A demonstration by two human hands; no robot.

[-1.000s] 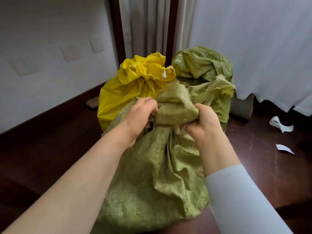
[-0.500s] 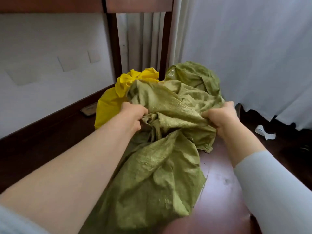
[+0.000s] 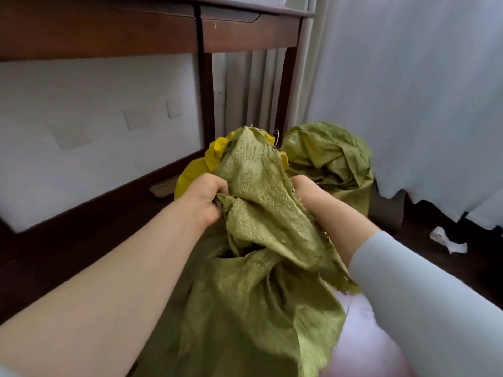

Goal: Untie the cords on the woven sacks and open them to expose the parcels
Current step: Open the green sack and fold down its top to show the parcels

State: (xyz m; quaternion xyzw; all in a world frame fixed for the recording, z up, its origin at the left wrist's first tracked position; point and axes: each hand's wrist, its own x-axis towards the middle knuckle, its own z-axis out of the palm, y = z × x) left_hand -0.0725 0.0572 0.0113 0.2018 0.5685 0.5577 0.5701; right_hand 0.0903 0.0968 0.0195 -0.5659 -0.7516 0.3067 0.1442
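Green sack [image 3: 258,281], mouth in curled grip of left hand [image 3: 205,198], right hand [image 3: 309,192]; contents unseen

The near green sack [image 3: 245,295] lies on the floor [image 3: 40,268], its mouth slack and its frayed woven rim raised in a crumpled peak. The yellow sack [image 3: 190,172] sits directly behind it, largely hidden. The far green sack [image 3: 334,156] stands rear right, top bunched.

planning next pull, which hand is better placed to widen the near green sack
Likely left: left hand grips the near green sack above its dark gap; right hand sits behind the flap.
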